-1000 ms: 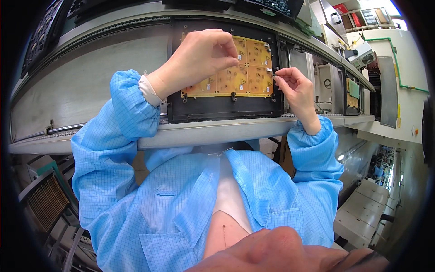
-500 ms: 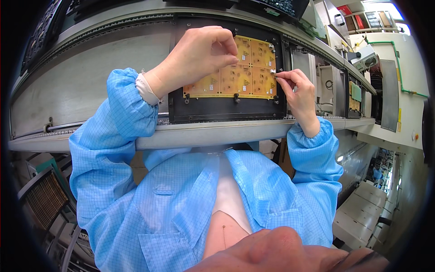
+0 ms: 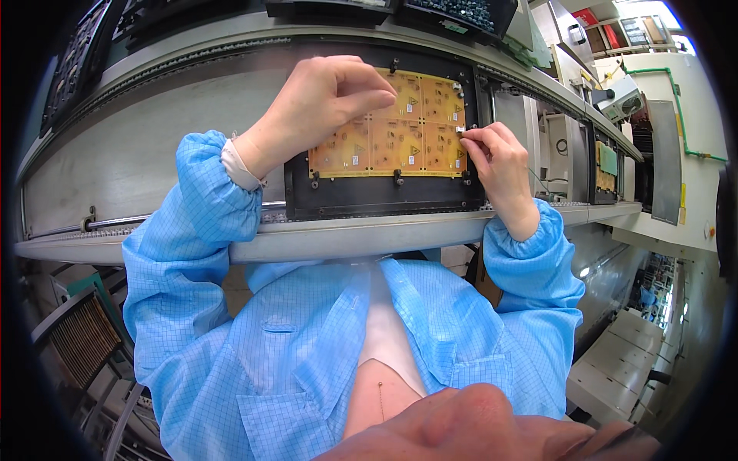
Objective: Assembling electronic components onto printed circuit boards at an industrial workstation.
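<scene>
A yellow-orange circuit board panel [image 3: 398, 137], divided into several like sections, lies in a black carrier frame [image 3: 346, 198] on the conveyor. Over the panel's upper left part hovers my left hand [image 3: 327, 104], thumb and forefinger pinched; whatever they may hold is too small to make out. My right hand [image 3: 501, 157] reaches the panel's right edge, its thumb and forefinger closed at a small white component [image 3: 460, 130]. A similar white part [image 3: 457, 87] sits higher along that edge. Black clamps [image 3: 398, 178] stand around the panel, and my left hand hides part of it.
The metal conveyor rail [image 3: 361, 237] runs between my body and the carrier. Beyond the far rail stands a black bin [image 3: 461, 17] of small dark parts. Farther right on the line sits another carrier with a green-covered board [image 3: 607, 159]. A rack [image 3: 77, 338] stands at lower left.
The panel and carrier appear slightly lower in view. My left hand has shifted a little left and away over the panel. My right fingertips remain at the white component.
</scene>
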`<state>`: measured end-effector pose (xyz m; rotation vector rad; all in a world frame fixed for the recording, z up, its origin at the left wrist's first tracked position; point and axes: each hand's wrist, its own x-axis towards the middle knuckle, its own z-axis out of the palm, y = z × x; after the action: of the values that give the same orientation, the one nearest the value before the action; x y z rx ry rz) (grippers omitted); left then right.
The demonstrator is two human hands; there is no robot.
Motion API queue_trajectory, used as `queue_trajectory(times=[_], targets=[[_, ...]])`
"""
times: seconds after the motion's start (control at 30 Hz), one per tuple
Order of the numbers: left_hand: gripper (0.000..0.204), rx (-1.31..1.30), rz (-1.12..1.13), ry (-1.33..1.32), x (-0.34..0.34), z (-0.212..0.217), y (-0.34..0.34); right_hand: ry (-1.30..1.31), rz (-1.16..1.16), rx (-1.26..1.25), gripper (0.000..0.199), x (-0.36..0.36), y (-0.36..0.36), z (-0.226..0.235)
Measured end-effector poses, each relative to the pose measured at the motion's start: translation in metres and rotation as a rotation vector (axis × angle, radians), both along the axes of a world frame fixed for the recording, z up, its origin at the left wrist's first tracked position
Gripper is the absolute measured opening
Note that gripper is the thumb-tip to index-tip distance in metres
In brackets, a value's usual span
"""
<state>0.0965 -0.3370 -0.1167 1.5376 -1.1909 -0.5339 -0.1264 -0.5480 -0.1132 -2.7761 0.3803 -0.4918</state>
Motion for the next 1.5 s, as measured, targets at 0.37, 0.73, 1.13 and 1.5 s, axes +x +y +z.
queue_trajectory(times=[0.37, 0.73, 1.13, 1.5], targets=[[0.016, 0.115, -0.015, 0.280, 0.000, -0.002, 0.002, -0.290, 0.187, -0.278, 0.014, 0.121, -0.076, 0.033], [0.014, 0.167, 0.132, 0.200, 0.004, -0.010, -0.022, 0.031, 0.189, -0.409, 0.010, 0.198, -0.110, 0.011], [0.010, 0.290, 0.213, -0.690, 0.003, -0.013, -0.073, -0.298, 0.575, -0.276, 0.012, 0.197, -0.106, 0.031], [0.006, 0.267, 0.229, -0.977, -0.001, -0.013, -0.080, -0.198, 0.244, 0.147, 0.010, 0.152, -0.083, 0.040]])
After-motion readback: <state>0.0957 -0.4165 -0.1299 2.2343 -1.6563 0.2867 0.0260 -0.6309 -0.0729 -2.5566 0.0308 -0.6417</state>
